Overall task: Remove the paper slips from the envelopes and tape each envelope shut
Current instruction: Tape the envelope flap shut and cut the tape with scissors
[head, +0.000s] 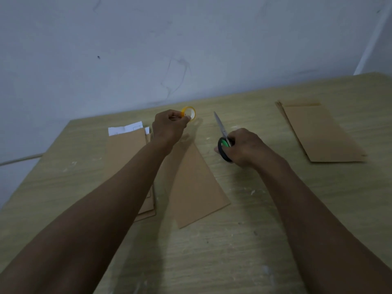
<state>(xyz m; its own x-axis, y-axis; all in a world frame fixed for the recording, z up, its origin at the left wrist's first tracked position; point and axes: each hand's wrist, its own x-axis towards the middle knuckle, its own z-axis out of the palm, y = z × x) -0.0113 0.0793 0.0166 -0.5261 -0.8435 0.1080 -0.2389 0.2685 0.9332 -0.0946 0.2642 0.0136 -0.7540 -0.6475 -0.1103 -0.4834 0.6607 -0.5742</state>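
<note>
— Brown paper is everywhere on this table (244, 240). Which envelope do you work on now?

— The middle envelope (197, 187), the one lying flat between my two arms. My left hand (167, 126) is beyond its far end and pinches the yellow tape roll (188, 113) with curled fingers. My right hand (246, 147) grips the green and black handles of the scissors (222, 134); the blades look closed and point away from me, toward the wall (148, 49).

— And the paper slips?

— White slips (127, 129) show at the far end of the envelope pile (127, 158) on my left, partly under my left arm. I cannot tell if they are inside the envelopes or only lie behind them. Another stack of envelopes (322, 132) is well apart on my right; I think these are the finished ones, but this is only my guess.

— How do you do this step well?

— I think I must pull a short strip from the roll, keep it tight so it does not stick to itself, and cut it near the roll. Then I press it flat over the flap, from the middle outward.

— What about the place?

— The table is light wood with white spots and scratches. It stands against a pale bluish wall with some dark marks. The light is quite weak.
</note>
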